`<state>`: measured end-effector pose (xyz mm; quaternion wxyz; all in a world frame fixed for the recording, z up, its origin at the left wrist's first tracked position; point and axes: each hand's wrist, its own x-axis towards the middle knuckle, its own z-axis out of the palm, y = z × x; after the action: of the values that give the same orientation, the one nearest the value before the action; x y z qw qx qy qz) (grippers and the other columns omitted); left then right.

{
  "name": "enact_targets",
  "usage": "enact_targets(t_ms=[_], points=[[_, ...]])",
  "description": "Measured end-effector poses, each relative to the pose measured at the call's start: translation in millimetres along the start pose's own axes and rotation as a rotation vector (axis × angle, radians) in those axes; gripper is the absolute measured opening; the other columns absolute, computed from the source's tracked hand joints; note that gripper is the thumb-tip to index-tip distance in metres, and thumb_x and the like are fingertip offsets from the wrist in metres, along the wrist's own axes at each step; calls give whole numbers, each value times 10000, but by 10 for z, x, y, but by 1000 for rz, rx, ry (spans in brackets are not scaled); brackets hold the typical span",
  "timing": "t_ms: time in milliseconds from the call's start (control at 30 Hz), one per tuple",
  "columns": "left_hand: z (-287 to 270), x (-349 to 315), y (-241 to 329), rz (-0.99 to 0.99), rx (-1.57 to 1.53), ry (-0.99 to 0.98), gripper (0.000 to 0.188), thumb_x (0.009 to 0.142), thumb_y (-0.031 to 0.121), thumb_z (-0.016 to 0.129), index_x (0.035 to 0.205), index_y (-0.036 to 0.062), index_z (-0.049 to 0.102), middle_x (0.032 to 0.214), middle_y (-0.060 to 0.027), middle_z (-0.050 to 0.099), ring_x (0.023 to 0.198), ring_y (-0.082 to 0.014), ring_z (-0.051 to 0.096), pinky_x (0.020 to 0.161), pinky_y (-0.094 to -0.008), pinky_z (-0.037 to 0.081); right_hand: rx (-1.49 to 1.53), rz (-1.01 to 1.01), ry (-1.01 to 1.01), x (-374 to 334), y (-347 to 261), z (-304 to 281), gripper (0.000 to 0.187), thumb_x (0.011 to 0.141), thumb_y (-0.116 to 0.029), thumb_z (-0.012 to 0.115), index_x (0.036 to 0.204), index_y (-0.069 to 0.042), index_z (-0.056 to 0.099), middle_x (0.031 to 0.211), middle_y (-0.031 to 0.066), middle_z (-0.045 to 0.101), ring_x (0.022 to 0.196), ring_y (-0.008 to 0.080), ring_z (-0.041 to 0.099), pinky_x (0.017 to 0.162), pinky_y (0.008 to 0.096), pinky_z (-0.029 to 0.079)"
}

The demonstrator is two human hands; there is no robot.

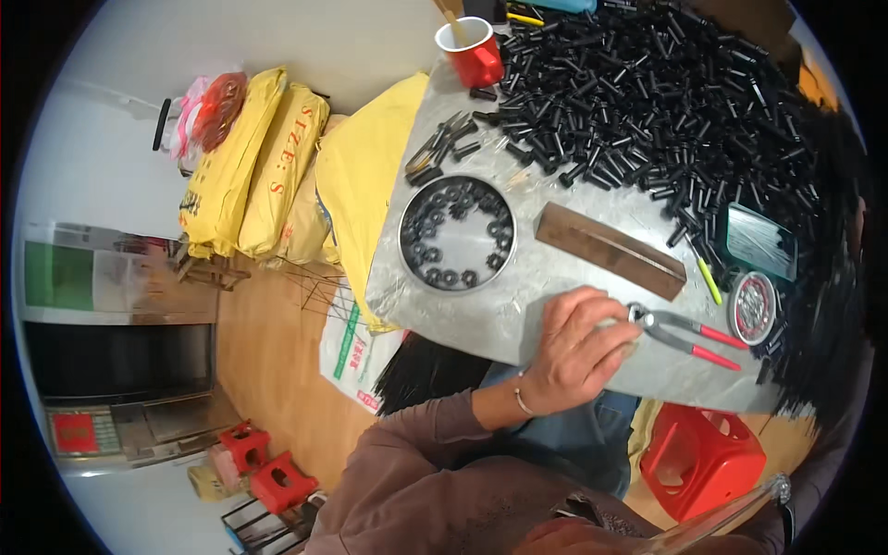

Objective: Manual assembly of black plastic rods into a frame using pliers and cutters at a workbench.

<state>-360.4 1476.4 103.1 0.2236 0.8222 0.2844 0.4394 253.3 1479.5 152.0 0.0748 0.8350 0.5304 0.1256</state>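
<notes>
My left hand [581, 350] comes in from the lower left, a bracelet at its wrist, and is held over the table's near edge. Its fingers are curled and closed; what they hold, if anything, is hidden. Just right of the fingertips lie pincers [684, 335] with red handles, their jaws toward the hand. Beyond the hand, a brown bar [610, 250] with a lengthwise edge rests at a slant. Left of the bar stands a round metal tin [476, 242] with several small black ring-like pieces around its inside. My right hand is out of view.
Black bolt-like parts [638, 111] heap over the table's far side. A red mug [486, 67] stands far left. At right are a teal box [760, 242], a round dish [752, 310] of silvery bits and a yellow-green tool [709, 281]. A red stool [708, 462] is below; yellow sacks [370, 176] stand left.
</notes>
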Motion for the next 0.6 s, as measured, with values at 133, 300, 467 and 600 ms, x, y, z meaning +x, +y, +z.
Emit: enact_targets(t_ms=[133, 300, 467, 600], points=[[96, -139, 156, 85, -172, 124, 240, 708, 9, 674, 938, 58, 628, 962, -69, 586, 941, -294, 528, 839, -378, 416, 188, 178, 225, 41, 1180, 13, 374, 923, -151, 472, 1284, -51, 477, 1074, 196, 621, 969, 354, 610, 791, 436, 481], [-307, -245, 585, -67, -508, -11, 168, 791, 45, 661, 953, 29, 620, 906, -81, 604, 855, -219, 573, 767, -322, 458, -237, 80, 379, -785, -282, -1828, 301, 901, -140, 470, 1185, -43, 463, 990, 208, 604, 942, 358, 598, 737, 434, 479], [-229, -110, 1073, -453, -1555, -490, 471, 914, 338, 613, 1249, 33, 483, 1047, -25, 574, 945, -95, 539, 792, -230, 444, 892, 9, 126, -1773, -1682, -2726, 116, 919, -87, 493, 1010, -16, 501, 672, -11, 417, 594, 115, 398, 542, 309, 372], [-378, -77, 1338, -470, -1676, -171, 617, 855, 443, 657, 1277, 48, 443, 1121, -28, 567, 1008, -97, 530, 835, -284, 443, 1033, -362, -163, -2964, -3128, -2673, 223, 870, -32, 512, 1089, -10, 476, 805, 56, 590, 691, 126, 530, 611, 287, 452]])
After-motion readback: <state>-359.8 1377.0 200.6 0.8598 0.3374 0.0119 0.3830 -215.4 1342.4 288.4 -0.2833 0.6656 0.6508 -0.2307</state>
